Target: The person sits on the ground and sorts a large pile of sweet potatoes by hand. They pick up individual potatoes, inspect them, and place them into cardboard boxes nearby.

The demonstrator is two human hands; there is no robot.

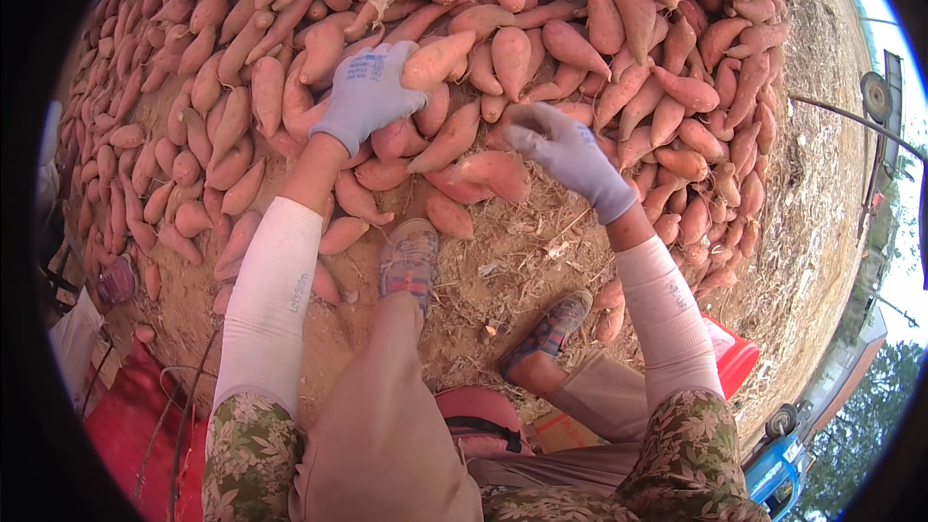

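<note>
A large pile of reddish sweet potatoes (631, 7) spreads over the ground before me. My left hand (373, 90), in a light grey-blue work glove, grips a sweet potato (438, 60) between thumb and fingers, just above the pile. To its right, my right hand (565, 148), in a matching glove, is over the near edge of the pile with its fingers curled and apart; no sweet potato shows in its grasp. A thick, twisted sweet potato (486, 175) lies below and between both hands.
My shoes (408, 257) stand on dry, straw-strewn soil at the pile's edge. A red bucket (732, 355) is beside my right arm, a red sheet (138, 420) with thin rods at lower left. Another person's shoe (117, 279) shows at left. Vehicles are at far right.
</note>
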